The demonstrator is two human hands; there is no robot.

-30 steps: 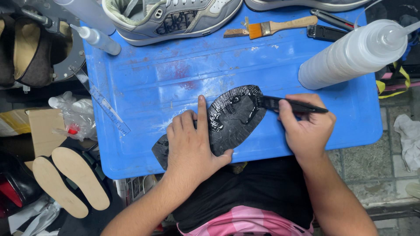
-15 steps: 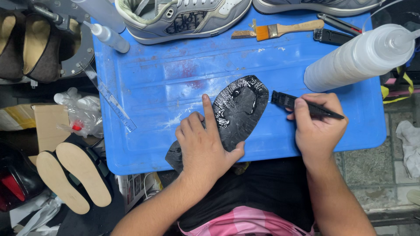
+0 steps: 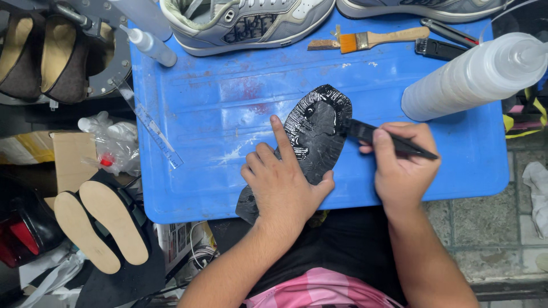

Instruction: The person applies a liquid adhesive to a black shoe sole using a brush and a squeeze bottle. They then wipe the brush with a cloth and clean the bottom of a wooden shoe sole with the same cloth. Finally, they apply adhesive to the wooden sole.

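Observation:
A glossy black shoe sole (image 3: 317, 128) lies on the blue plastic tray (image 3: 200, 137), its toe end pointing away from me. My left hand (image 3: 282, 179) presses flat on the sole's near half, index finger stretched along its left edge. My right hand (image 3: 402, 165) grips a black brush (image 3: 365, 132), whose head touches the sole's right edge near the toe. The sole's heel end sticks out past the tray's front edge under my left wrist.
A grey sneaker (image 3: 245, 23) and a second shoe (image 3: 422, 7) stand at the tray's far edge. A wooden-handled brush (image 3: 371, 40), a clear ruler (image 3: 149, 124) and a large white squeeze bottle (image 3: 476, 74) lie on the tray. Tan insoles (image 3: 103, 225) rest at lower left.
The brush in my right hand has moved left from beside the sole onto its right edge. My left hand stays pressed on the sole.

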